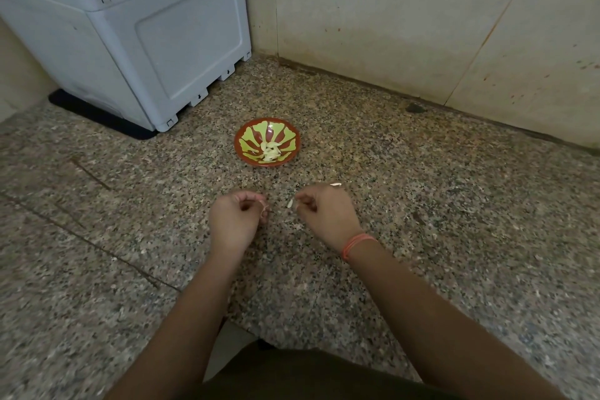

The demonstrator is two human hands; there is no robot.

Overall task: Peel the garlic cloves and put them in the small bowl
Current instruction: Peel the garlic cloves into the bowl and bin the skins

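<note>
A small red bowl (246,153) with a yellow-green leaf pattern stands on the speckled stone counter, with several peeled pale garlic cloves (270,150) in it. Both hands hover a little in front of the bowl, held apart with curled fingers. My left hand (235,219) pinches a thin wisp of garlic skin (263,210) between thumb and fingers. My right hand (326,214), with an orange thread band on its wrist, pinches at a small pale garlic piece (290,203) right at its fingertips. Another white scrap (336,184) lies just behind the right hand.
A grey plastic appliance (136,42) on a black mat fills the back left corner. Beige tiled wall (389,26) runs behind the counter, about a hand's length beyond the bowl. Tiny bits of skin are scattered over the counter to the right (535,292). The counter's front edge is by my body.
</note>
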